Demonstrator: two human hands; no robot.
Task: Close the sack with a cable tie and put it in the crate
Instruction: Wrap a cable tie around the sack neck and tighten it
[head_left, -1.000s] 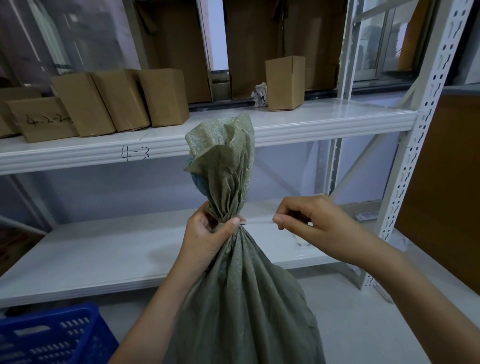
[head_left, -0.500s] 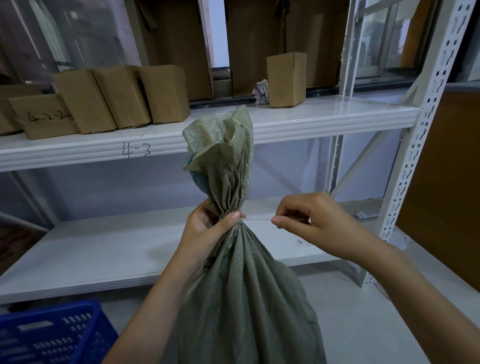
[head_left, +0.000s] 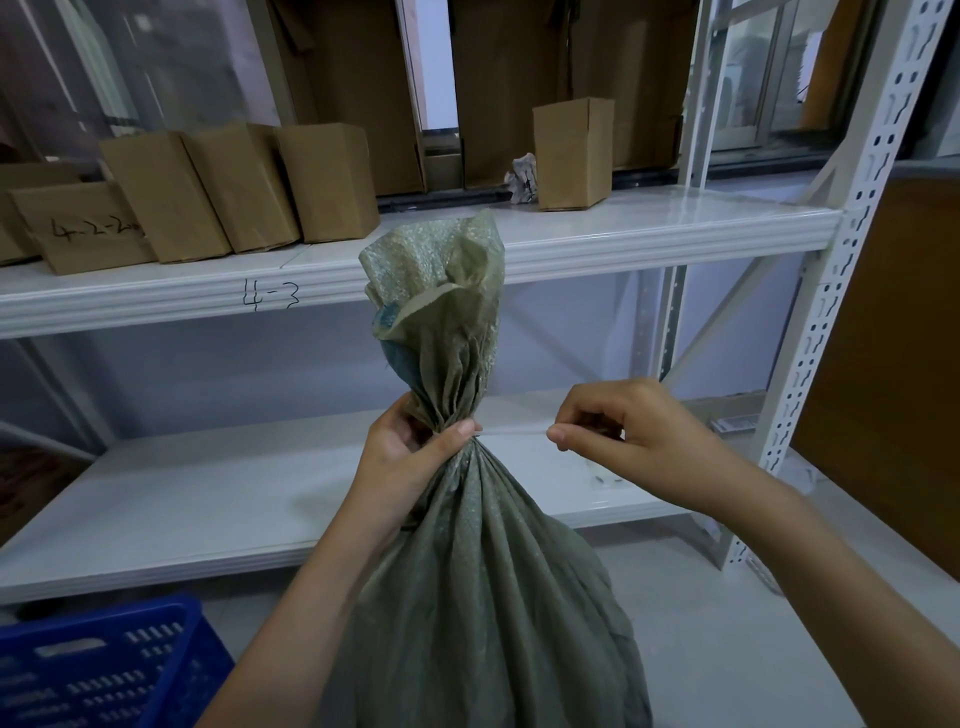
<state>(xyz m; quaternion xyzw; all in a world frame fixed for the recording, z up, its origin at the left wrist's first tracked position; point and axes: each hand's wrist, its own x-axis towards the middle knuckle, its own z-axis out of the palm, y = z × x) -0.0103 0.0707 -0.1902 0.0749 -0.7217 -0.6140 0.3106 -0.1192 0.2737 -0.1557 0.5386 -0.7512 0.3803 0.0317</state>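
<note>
the left hand (head_left: 410, 457) gripped the gathered neck of the sack (head_left: 467, 597) — upright before the shelf (head_left: 208, 499) — while the right hand (head_left: 639, 441) fingers pinched the cable tie (head_left: 514, 432) tail, blue crate (head_left: 104, 670) lower left

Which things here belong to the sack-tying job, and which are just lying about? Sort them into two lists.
Job in hand:
green sack, neck gripped by the left hand
cable tie, tail pinched by the right hand
blue crate, lower left

Just lying about:
cardboard boxes on the upper shelf
lone box
crumpled wad beside it
</note>
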